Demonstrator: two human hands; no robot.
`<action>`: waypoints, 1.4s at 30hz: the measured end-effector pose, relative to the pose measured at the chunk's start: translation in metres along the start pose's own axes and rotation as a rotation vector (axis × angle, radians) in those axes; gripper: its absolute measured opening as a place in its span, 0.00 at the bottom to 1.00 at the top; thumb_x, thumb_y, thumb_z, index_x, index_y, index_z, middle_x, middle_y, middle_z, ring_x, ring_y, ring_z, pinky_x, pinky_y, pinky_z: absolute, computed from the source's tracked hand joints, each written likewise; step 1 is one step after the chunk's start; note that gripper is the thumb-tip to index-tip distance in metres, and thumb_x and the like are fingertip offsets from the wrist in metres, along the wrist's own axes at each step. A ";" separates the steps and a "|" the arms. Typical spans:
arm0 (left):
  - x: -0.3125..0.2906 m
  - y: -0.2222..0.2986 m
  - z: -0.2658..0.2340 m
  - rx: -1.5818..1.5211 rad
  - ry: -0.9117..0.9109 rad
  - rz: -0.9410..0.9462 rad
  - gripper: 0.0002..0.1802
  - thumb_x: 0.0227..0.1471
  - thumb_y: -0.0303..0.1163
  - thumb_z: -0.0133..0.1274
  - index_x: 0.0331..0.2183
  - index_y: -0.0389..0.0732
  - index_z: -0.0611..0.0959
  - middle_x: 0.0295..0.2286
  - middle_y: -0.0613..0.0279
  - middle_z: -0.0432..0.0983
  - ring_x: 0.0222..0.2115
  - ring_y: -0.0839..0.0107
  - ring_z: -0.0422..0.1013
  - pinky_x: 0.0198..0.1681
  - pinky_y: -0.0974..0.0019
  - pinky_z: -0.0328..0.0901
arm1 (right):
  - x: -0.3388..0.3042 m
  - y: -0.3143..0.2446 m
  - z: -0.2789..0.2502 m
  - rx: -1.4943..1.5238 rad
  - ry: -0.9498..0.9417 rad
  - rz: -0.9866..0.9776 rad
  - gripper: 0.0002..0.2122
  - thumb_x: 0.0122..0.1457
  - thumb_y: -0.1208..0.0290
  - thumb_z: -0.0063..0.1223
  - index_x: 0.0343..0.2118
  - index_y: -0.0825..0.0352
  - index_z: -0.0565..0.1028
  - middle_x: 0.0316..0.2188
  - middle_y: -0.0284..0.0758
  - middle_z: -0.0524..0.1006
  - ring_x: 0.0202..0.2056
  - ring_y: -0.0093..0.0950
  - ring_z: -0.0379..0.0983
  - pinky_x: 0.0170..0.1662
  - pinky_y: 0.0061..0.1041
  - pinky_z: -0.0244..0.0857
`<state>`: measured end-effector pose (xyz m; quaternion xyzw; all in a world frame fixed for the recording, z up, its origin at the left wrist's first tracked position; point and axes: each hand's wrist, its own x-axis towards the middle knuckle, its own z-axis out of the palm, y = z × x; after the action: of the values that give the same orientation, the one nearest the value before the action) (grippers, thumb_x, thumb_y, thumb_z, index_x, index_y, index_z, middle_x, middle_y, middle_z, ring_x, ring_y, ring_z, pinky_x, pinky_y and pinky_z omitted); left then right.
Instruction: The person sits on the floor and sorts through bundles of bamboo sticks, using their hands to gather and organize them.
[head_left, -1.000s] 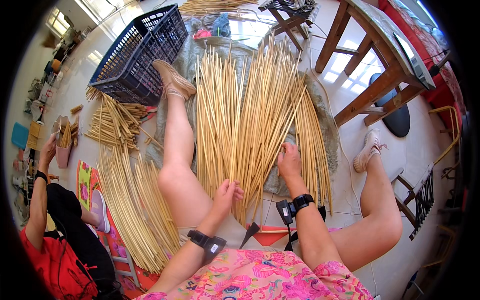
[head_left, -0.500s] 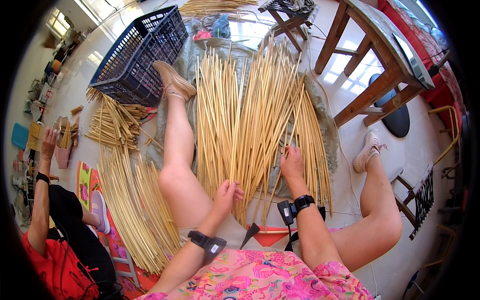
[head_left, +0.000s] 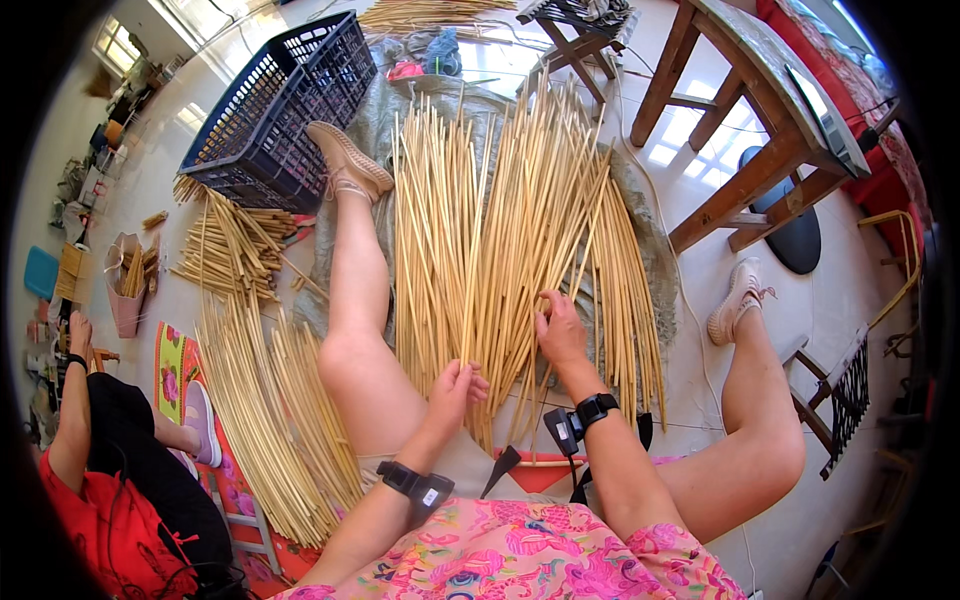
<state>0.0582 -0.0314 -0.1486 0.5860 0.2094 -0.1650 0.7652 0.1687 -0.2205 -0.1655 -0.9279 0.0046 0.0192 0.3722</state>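
Note:
Long, thin wooden sticks lie spread lengthwise between my legs, their near ends toward me. My left hand is closed round the near end of a few sticks that rest on the left part of the pile. Over the right part of the pile, my right hand has its fingers bent in among the sticks. Its fingertips touch them, but what it pinches is too small to make out. A separate group of sticks lies to its right. Both wrists wear black straps with small devices.
A dark blue plastic crate stands at the far left, beside shorter stick bundles. More sticks lie left of my leg. A person in red sits at lower left. A wooden table and folding stool stand right.
My right hand has moved left over the sticks, away from the right-hand group. My left hand has stayed in place. The other person's raised hand has come down.

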 end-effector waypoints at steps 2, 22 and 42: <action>0.000 0.000 0.000 0.005 -0.003 0.002 0.12 0.60 0.37 0.37 0.38 0.39 0.70 0.24 0.64 0.73 0.21 0.81 0.68 0.26 0.79 0.62 | 0.001 0.004 -0.001 0.020 0.014 -0.016 0.14 0.50 0.72 0.50 0.41 0.61 0.67 0.32 0.40 0.69 0.33 0.42 0.69 0.34 0.39 0.65; 0.002 0.002 0.000 -0.064 -0.043 0.119 0.14 0.60 0.37 0.38 0.41 0.37 0.71 0.35 0.58 0.74 0.34 0.73 0.72 0.37 0.74 0.66 | 0.044 -0.048 -0.063 0.742 0.205 -0.202 0.16 0.55 0.78 0.49 0.48 0.70 0.65 0.27 0.30 0.71 0.26 0.17 0.67 0.28 0.17 0.63; -0.012 0.016 0.007 -0.077 -0.150 -0.011 0.12 0.60 0.36 0.37 0.40 0.41 0.70 0.25 0.64 0.72 0.15 0.84 0.60 0.17 0.81 0.55 | 0.011 -0.049 0.004 1.046 -0.188 0.192 0.18 0.53 0.79 0.52 0.47 0.74 0.62 0.27 0.37 0.73 0.23 0.20 0.71 0.23 0.16 0.67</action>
<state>0.0570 -0.0337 -0.1278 0.5408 0.1611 -0.2045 0.7999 0.1807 -0.1823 -0.1350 -0.6084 0.0650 0.1312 0.7800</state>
